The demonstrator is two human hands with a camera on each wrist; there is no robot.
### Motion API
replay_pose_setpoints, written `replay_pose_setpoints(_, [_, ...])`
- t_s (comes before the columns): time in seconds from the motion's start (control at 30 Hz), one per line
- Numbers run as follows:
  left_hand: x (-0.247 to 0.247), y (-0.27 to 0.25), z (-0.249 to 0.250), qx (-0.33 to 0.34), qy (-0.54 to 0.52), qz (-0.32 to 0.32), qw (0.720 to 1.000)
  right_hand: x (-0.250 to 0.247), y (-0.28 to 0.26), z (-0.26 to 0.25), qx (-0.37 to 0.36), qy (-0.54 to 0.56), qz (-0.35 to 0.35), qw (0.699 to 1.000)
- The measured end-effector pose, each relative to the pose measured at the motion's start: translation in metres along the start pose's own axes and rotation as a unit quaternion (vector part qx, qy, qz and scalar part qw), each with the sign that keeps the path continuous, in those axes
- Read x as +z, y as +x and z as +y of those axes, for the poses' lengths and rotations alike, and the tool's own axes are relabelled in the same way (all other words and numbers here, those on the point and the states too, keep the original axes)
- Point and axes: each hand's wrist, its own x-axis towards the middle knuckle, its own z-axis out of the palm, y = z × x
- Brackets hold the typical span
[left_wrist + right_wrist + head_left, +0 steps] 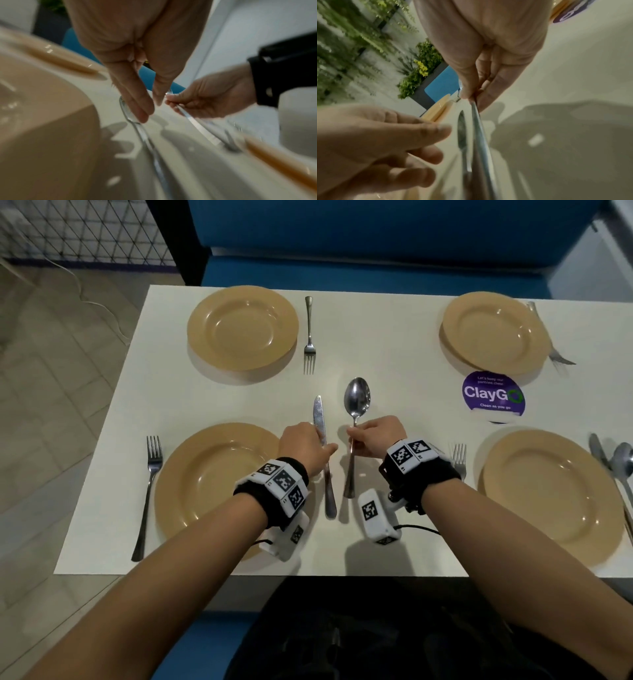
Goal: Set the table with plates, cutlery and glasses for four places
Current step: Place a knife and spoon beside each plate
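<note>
Four tan plates lie on the white table (394, 344), the nearest at near left (205, 474) and near right (548, 487). A knife (320, 416) lies flat just right of the near-left plate. My left hand (325, 445) hovers over it with straight fingers (137, 108) touching the blade (128, 112). My right hand (352, 436) pinches the handle of a spoon (357, 398), which lies parallel to the knife on its right, bowl pointing away. In the right wrist view the thumb and fingers (465, 93) grip the spoon handle (479, 128) beside the knife (462, 132).
Forks lie left of the near-left plate (150, 474), right of the far-left plate (309, 337), by the far-right plate (551, 344) and left of the near-right plate (459, 455). A knife and spoon (613, 463) lie at the right edge. A purple sticker (493, 395) marks the table.
</note>
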Motion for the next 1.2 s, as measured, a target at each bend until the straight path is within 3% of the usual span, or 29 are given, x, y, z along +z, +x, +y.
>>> replay_pose_setpoints(0.2, [0.02, -0.01, -0.001, -0.005, 0.144, -0.007, 0.99, 0.002, -0.008, 0.025, 0.001, -0.108, 0.019, 0.994])
replay_pose_setpoints(0.5, [0.038, -0.036, -0.011, -0.007, 0.179, -0.007, 0.984, 0.022, -0.031, 0.05, -0.068, -0.223, 0.025, 0.972])
replay_pose_setpoints(1.2, [0.039, -0.073, -0.033, 0.017, 0.175, 0.0, 0.984, 0.056, -0.057, 0.063, -0.086, -0.202, -0.009, 0.976])
